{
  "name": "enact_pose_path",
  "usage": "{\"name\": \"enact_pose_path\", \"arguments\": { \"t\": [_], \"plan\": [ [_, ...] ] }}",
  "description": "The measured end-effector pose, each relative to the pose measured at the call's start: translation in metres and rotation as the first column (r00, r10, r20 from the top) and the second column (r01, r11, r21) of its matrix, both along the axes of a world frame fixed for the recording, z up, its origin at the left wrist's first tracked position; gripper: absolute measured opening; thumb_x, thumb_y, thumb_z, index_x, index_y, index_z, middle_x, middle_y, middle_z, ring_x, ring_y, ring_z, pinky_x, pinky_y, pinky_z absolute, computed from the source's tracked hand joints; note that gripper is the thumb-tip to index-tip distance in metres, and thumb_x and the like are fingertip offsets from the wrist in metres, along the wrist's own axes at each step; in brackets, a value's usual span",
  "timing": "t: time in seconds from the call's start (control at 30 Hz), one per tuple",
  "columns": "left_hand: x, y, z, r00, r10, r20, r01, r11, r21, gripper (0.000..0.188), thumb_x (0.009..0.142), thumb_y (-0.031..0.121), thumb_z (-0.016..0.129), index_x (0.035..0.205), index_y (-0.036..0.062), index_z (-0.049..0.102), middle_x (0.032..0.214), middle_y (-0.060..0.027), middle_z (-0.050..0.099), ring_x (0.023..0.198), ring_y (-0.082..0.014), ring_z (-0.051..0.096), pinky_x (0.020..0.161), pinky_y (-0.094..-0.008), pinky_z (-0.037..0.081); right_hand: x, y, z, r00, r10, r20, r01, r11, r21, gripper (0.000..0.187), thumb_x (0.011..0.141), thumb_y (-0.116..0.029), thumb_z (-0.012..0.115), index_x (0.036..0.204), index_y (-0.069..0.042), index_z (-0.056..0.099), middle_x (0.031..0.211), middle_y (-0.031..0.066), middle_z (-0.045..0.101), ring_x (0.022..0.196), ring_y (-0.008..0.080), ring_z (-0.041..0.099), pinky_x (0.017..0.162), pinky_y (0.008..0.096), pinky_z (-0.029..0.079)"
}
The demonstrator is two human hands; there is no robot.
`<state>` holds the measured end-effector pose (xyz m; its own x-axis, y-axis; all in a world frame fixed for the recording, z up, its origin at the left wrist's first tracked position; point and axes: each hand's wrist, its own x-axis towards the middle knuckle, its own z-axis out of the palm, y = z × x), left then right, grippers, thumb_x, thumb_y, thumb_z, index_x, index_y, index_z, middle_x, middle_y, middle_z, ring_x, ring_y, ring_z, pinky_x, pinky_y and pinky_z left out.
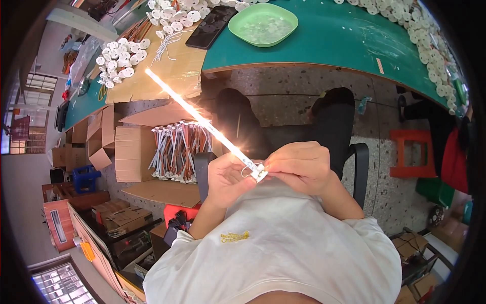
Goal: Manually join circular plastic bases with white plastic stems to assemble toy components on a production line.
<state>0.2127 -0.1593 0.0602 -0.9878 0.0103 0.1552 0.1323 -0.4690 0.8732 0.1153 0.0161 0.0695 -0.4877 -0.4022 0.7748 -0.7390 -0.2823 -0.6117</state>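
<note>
In front of my chest, my left hand point(227, 181) and my right hand point(304, 168) meet at a small white fitting point(259, 174). A narrow, brightly glowing strip point(190, 108) runs from it up and to the left, over the cardboard box. My left fingers are closed round the base of the strip, where a thin loop of wire shows. With thumb and fingertips pinched, my right hand grips the fitting from the other side. The glare hides the strip's surface, and my fingers cover part of the fitting.
On the green table point(324, 38) are a light green dish point(263, 25) of small clear pieces, a black phone point(210, 26) and heaps of white round pieces point(121, 58). An open carton holds bundled white and brown strips point(177, 149). A red stool point(405, 152) and another person's leg are at right.
</note>
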Motion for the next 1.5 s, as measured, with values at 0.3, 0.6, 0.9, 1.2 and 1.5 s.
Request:
{"name": "enact_pose_path", "arguments": {
  "t": [0.3,0.6,0.9,1.2,1.5],
  "plan": [
    [-0.008,-0.007,-0.007,0.990,-0.093,0.106,0.064,0.967,0.245,0.063,0.077,0.003,0.076,0.129,-0.0091,0.041,0.106,-0.0221,0.067,0.098,-0.0278,0.067,0.088,-0.0394,0.055,-0.009,-0.009,0.002,1.000,0.018,-0.016,-0.018,1.000,0.015,0.018,0.063,0.001,0.077,0.079,0.003,0.069,0.076,0.0117,0.069,0.067,0.0246,0.069,0.060,0.0296,0.056],
    [-0.028,-0.014,-0.041,0.988,0.153,0.018,-0.154,0.984,0.091,0.044,0.069,-0.014,0.075,0.109,-0.0049,0.060,0.108,-0.0150,0.064,0.111,-0.0288,0.061,0.092,-0.0399,0.052,-0.087,-0.005,0.028,0.998,-0.060,0.019,0.046,0.893,0.449,0.016,0.064,-0.007,0.080,0.076,-0.003,0.070,0.084,0.0105,0.071,0.074,0.0243,0.069,0.066,0.0322,0.055],
    [-0.057,-0.047,-0.057,0.962,0.272,-0.004,-0.272,0.962,0.000,0.042,0.071,-0.014,0.072,0.108,-0.0019,0.058,0.114,-0.0254,0.061,0.110,-0.0316,0.060,0.086,-0.0427,0.056,-0.234,-0.072,0.062,0.855,-0.415,-0.310,0.507,0.545,0.668,0.012,0.078,-0.008,0.068,0.086,0.001,0.071,0.083,0.0154,0.070,0.072,0.0250,0.068,0.064,0.0336,0.053],
    [-0.068,-0.064,-0.064,0.967,0.233,0.102,-0.235,0.972,0.008,0.042,0.071,-0.015,0.071,0.108,-0.0012,0.058,0.109,-0.0193,0.062,0.115,-0.0315,0.057,0.088,-0.0428,0.056,-0.260,-0.106,0.047,0.810,-0.417,-0.412,0.555,0.320,0.768,0.016,0.075,-0.015,0.071,0.081,0.000,0.072,0.081,0.0198,0.067,0.076,0.0363,0.065,0.071,0.0422,0.052],
    [-0.058,-0.063,-0.057,0.962,0.261,0.078,-0.261,0.965,-0.015,0.042,0.073,-0.015,0.068,0.111,-0.0007,0.055,0.117,-0.0253,0.060,0.111,-0.0285,0.060,0.089,-0.0407,0.055,-0.243,-0.092,0.057,0.833,-0.400,-0.382,0.537,0.423,0.730,0.010,0.077,-0.005,0.064,0.081,0.000,0.071,0.081,0.0171,0.068,0.072,0.0305,0.067,0.066,0.0377,0.053]
  ]
}}
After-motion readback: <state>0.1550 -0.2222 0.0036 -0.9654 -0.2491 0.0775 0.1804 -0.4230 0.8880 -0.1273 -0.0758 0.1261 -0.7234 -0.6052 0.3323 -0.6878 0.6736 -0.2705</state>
